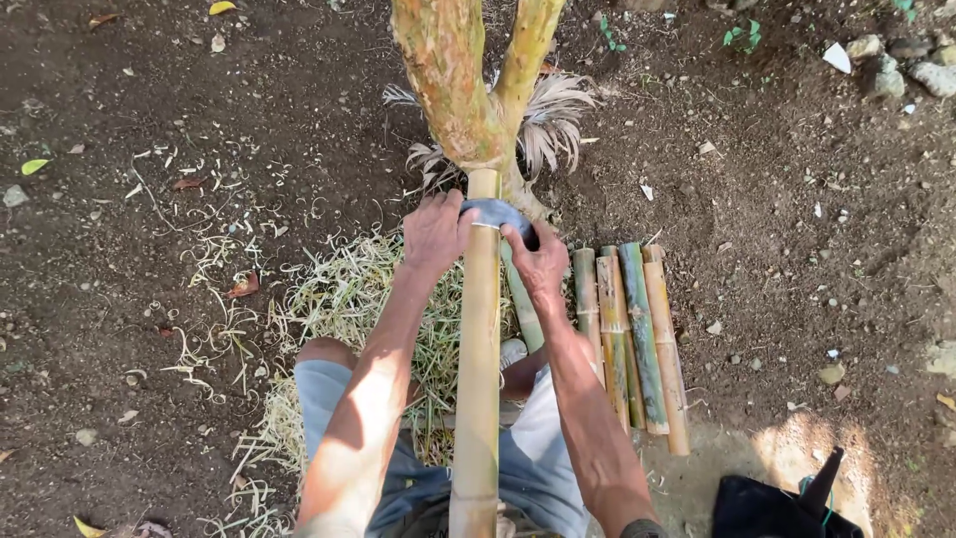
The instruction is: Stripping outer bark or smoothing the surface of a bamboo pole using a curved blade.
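Observation:
A long pale bamboo pole (pixel 479 369) runs from my lap up to the fork of a small tree trunk (pixel 460 90), its far end resting against the fork. A dark metal blade (pixel 498 211) lies across the pole near that end. My left hand (pixel 435 231) grips the blade's left end and my right hand (pixel 538 261) grips its right end. Both arms reach forward along either side of the pole.
Several cut bamboo sections (pixel 632 334) lie side by side on the bare soil to the right. A heap of pale bamboo shavings (pixel 339 299) lies left of the pole. A dark bag (pixel 777 503) sits at bottom right. Stones (pixel 896 60) lie at top right.

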